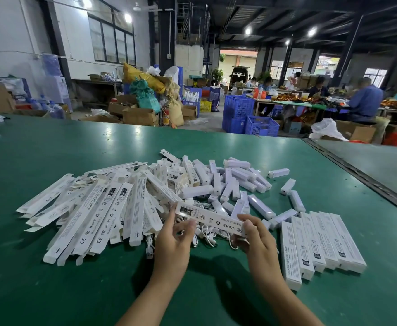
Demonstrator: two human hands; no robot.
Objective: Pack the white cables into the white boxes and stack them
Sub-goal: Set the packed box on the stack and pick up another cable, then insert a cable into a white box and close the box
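Head view: left hand and right hand pinch the ends of one white box. White cables lie tangled beneath it. A short row of closed boxes lies to its right and a heap of flat boxes to its left, so most of the packing seems left.

I hold one white box between two hands, my left hand and right hand. Near the table's right edge lie six closed boxes side by side, as best I can count. The flat boxes heaped leftward run to dozens, too overlapped to number. The short white bars mid-table: two dozen or more. The cables form one tangle, uncountable.
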